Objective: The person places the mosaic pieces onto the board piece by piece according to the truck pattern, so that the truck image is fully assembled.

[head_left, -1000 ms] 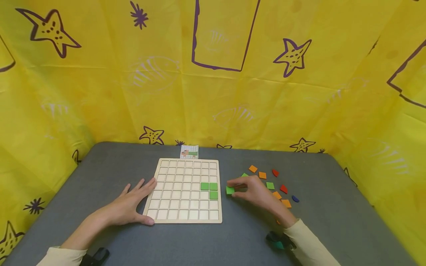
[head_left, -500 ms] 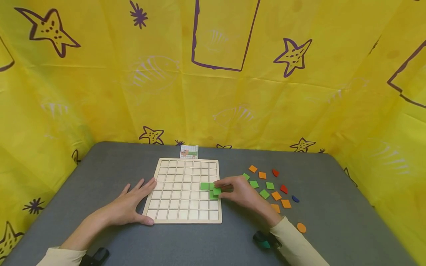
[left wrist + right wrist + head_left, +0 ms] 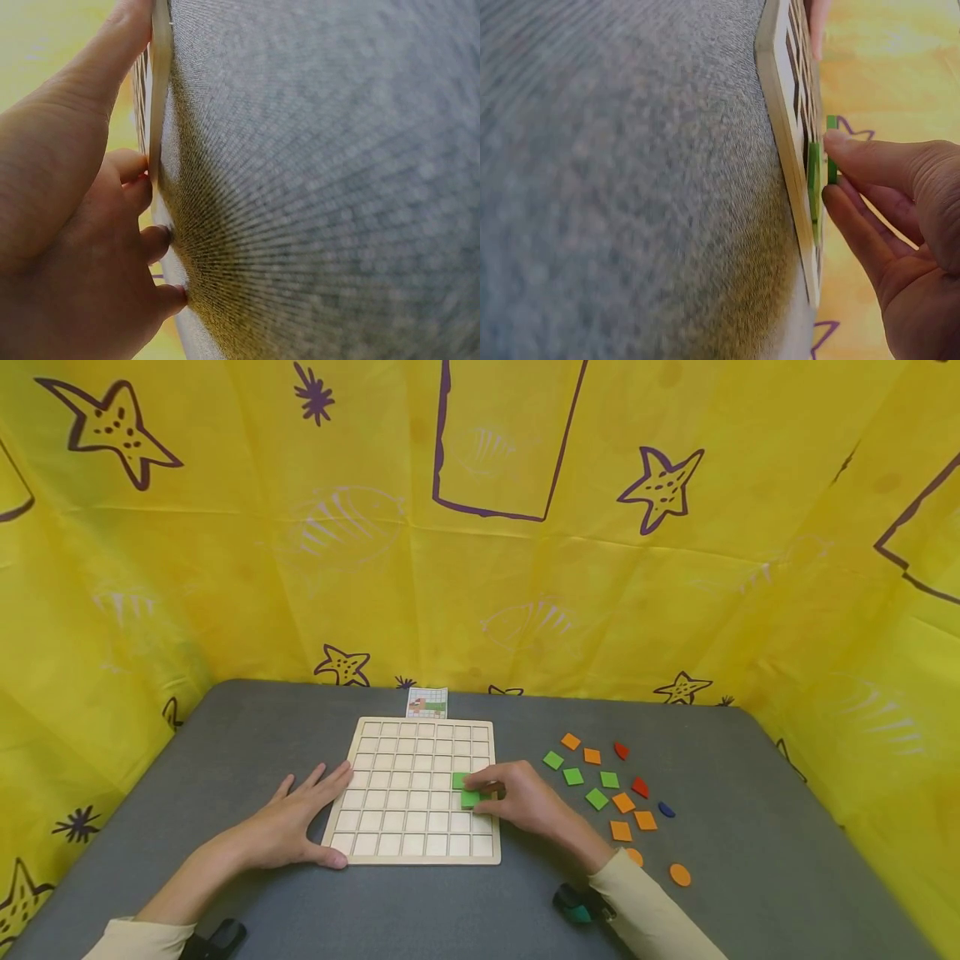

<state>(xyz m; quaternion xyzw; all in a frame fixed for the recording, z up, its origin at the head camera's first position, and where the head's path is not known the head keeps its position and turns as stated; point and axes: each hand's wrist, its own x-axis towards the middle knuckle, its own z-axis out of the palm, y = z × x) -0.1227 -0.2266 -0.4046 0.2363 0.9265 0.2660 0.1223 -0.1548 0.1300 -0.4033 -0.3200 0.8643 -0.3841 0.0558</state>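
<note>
A pale wooden grid board (image 3: 405,858) lies flat on the table with green square tiles in a few cells at its right side. My right hand (image 3: 517,797) pinches another green tile (image 3: 469,800) between thumb and fingers, close over those cells. In the right wrist view this green tile (image 3: 832,169) stands a little off the board's face, beside a seated green tile (image 3: 814,180). The left hand (image 3: 292,827) rests with fingers spread along the board's left edge, its thumb (image 3: 124,45) at the near corner.
To the right of the board lie several loose green tiles (image 3: 573,777), orange squares (image 3: 645,820), red pieces (image 3: 640,787), a blue piece (image 3: 666,809) and orange round pieces (image 3: 679,874). A small printed card (image 3: 427,702) touches the board's far edge. A yellow curtain (image 3: 480,568) hangs behind the table.
My right hand has carried the green tile leftward from the table beside the board to above the cells near the placed green tiles. The left hand has stayed put.
</note>
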